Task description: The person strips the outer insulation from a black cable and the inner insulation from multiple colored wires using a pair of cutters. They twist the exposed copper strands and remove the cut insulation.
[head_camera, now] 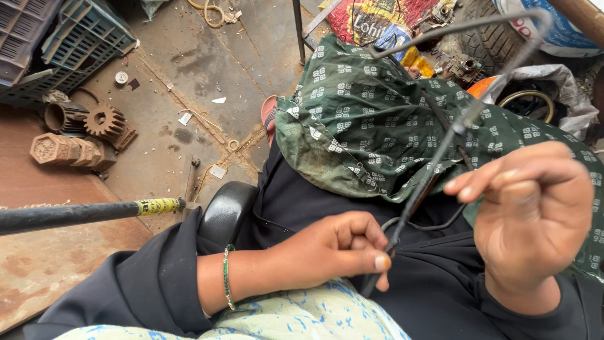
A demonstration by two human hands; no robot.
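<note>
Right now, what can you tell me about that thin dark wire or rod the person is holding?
The thin dark rod looks like stiff metal wire, grey-black and dull. It runs slantwise from the left hand, which pinches its lower end between thumb and fingers, up past the right hand, then bends sharply near the top into a hook-like frame. A thinner black wire loops off it near the lower end. It hangs over the green patterned cloth on the lap. Whether the right hand touches it is unclear.

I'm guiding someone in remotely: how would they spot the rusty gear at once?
Start at the blue plastic crates at the upper left. Just below them, on the dirty concrete floor, lies a cluster of rusty metal parts. The gear is the round one with teeth, unlike the hexagonal block beside it.
</note>
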